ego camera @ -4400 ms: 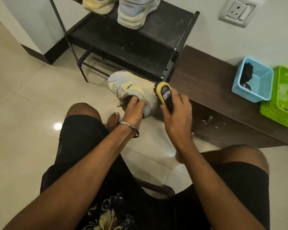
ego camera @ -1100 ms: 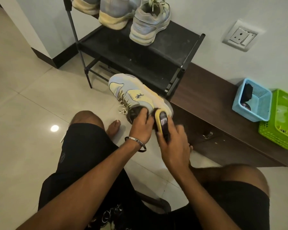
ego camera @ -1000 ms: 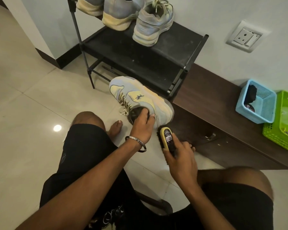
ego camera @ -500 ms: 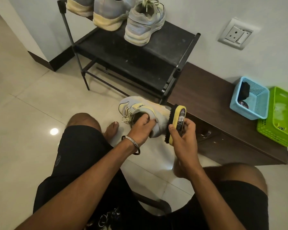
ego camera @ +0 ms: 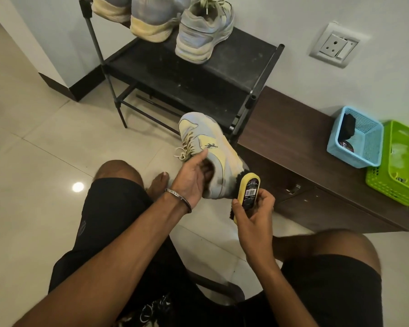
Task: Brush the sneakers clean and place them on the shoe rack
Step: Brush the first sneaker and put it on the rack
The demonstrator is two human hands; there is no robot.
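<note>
While held, sneaker (ego camera: 213,149) between hands.

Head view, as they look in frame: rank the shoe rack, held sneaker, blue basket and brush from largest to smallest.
1. shoe rack, largest by far.
2. held sneaker, gripped by the left hand.
3. blue basket, slightly smaller than the sneaker, though farther from the camera, so unsure.
4. brush, in the right hand, smallest.

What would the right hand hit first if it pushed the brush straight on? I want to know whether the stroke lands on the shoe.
Likely the sneaker's heel: the right hand aims the brush bristles there.
</note>
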